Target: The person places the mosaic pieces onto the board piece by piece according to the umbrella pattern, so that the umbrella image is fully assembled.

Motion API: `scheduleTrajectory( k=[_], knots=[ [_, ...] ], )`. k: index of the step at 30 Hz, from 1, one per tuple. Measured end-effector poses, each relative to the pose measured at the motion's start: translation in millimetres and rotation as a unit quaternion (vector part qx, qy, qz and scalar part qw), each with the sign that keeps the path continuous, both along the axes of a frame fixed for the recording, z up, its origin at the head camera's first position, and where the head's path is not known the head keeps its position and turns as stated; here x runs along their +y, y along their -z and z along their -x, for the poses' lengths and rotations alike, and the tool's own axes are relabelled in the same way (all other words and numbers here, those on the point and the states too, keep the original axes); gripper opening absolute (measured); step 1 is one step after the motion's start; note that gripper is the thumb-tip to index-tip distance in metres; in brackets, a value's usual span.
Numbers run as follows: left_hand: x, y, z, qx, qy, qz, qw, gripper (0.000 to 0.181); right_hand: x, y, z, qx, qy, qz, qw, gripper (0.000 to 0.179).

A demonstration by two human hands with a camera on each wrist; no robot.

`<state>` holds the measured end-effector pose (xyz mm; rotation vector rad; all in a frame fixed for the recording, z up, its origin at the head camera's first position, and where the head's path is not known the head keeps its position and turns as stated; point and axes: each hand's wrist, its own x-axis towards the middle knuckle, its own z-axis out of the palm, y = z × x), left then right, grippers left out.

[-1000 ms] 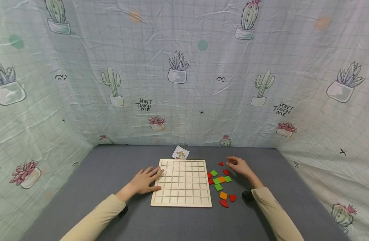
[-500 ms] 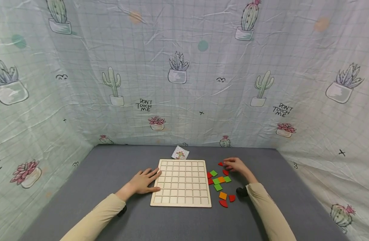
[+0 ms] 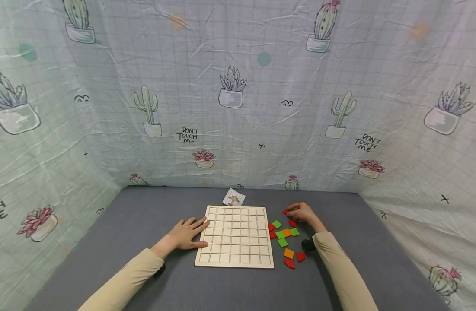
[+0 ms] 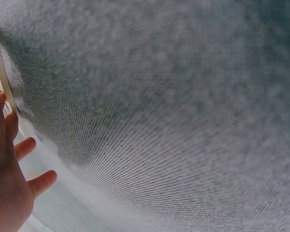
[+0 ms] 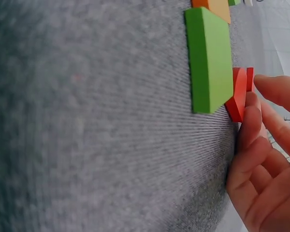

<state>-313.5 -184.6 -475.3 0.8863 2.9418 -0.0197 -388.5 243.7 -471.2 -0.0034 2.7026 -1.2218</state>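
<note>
A pale wooden board (image 3: 238, 237) with a grid of square recesses lies on the grey table. My left hand (image 3: 184, 233) rests with fingers spread on the board's left edge, its fingertips also at the rim in the left wrist view. At the far end of the loose pieces, my right hand (image 3: 302, 212) pinches a small red triangle (image 3: 285, 212) between thumb and fingers. Its red edge (image 5: 250, 79) shows at the fingertips in the right wrist view. Close by lie a red quarter-round piece (image 3: 292, 223) and a green square tile (image 5: 210, 60).
Several green, orange and red pieces lie right of the board, including an orange tile (image 3: 289, 253) and a red quarter-round (image 3: 289, 263) nearer the front. A small card (image 3: 234, 197) with a coloured grid pattern lies behind the board. A cactus-print curtain (image 3: 238, 142) encloses the table.
My right hand has moved left and closed its fingers onto the red triangle. The left hand has stayed on the board's edge.
</note>
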Motion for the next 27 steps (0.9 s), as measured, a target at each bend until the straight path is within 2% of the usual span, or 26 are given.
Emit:
scheduleTrajectory(
  k=[8,13,21,27],
  knots=[
    [1.6,-4.2,-3.8,0.005,0.003,-0.004,1.0000,0.073,-1.8,2.9,-0.8,0.033,-0.004,-0.034,0.9989,0.030],
    [1.9,-6.5,-6.9,0.014,0.011,-0.009,0.9998,0.072,-4.1,1.8,-3.2,0.051,-0.010,-0.034,0.9981,0.029],
    [2.0,-6.8,-5.7,0.027,0.007,0.006,0.9996,0.070,-3.2,1.9,-4.6,0.050,-0.013,-0.025,0.9983,0.029],
    [3.3,-6.6,-4.0,0.018,0.000,0.016,0.9997,0.065,-0.8,2.1,-3.5,0.049,-0.014,-0.014,0.9986,0.029]
  ],
)
